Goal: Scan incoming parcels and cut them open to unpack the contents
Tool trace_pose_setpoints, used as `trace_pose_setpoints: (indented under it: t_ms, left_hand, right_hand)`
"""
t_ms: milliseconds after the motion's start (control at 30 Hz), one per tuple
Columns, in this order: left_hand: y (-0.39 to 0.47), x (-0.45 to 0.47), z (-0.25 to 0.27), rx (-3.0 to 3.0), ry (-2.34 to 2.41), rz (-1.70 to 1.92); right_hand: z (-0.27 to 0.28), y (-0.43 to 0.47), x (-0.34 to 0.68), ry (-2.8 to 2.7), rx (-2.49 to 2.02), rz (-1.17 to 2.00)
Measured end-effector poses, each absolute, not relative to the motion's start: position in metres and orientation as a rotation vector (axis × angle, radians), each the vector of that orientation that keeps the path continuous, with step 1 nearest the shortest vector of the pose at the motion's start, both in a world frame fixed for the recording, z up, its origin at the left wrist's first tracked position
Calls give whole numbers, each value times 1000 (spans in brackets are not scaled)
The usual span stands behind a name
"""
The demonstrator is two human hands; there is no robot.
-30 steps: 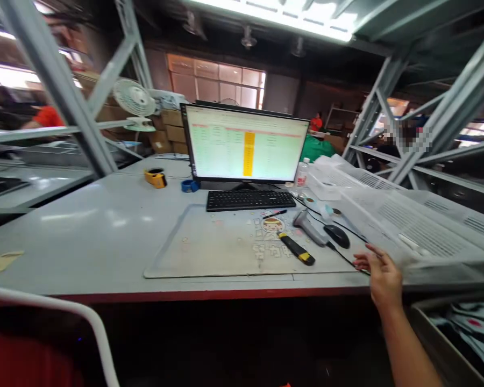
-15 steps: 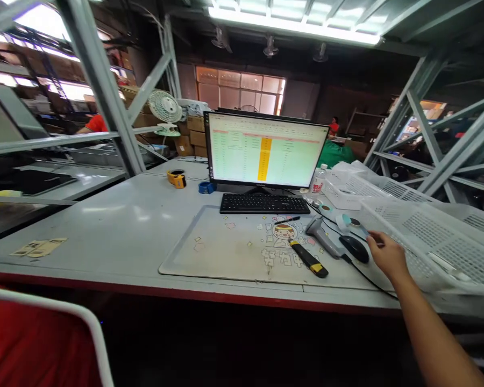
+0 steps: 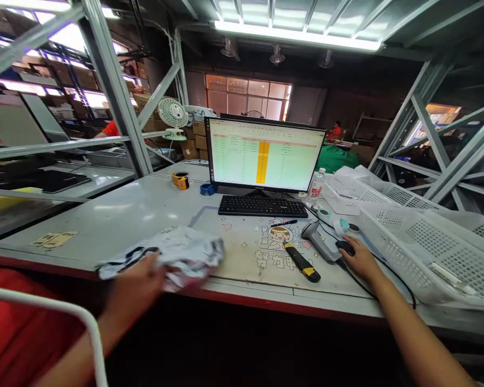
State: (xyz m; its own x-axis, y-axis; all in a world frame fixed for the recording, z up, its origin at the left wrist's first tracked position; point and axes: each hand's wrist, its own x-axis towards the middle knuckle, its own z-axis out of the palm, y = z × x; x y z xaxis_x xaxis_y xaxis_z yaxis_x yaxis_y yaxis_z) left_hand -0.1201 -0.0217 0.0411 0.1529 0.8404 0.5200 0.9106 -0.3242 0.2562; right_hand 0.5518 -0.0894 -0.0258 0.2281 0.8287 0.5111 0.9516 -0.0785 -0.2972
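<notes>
Cloth (image 3: 189, 250), pale with dark edging, lies bunched at the front of a grey desk (image 3: 116, 215), partly over the left side of a printed mat (image 3: 242, 258), as a worker's left hand (image 3: 141, 282), blurred, grasps its near side. The right hand (image 3: 363, 260) rests on a black mouse (image 3: 346, 247), fingers draped over it; whether they press or grip cannot be told. Between the hands lie a utility knife (image 3: 302, 263) and a barcode scanner (image 3: 320, 242), both untouched, below a keyboard (image 3: 262, 206) and a lit monitor (image 3: 242, 156). The step in hand appears to be handling the cloth while working the computer; the next move seems to call for flattening the loose folds, well apart from the knife.
</notes>
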Motion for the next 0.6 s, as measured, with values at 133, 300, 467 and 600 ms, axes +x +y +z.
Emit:
trace_pose_setpoints:
  t_ms: [133, 300, 467, 600]
  left_hand:
    - [-24, -80, 20, -2605, -1528, -944]
    - [-48, -29, 28, -3074, -1395, -914]
    - [-59, 8, 49, -3483, -1080, -699]
    - [-36, 11, 62, -3422, -1234, -864]
  right_hand:
    - [-42, -91, 558, -1615, -1938, -303]
    - [-54, -88, 570, -1601, -1963, -336]
    - [-56, -86, 579, -1604, -1970, -290]
    - [-48, -90, 565, -1583, -1970, -312]
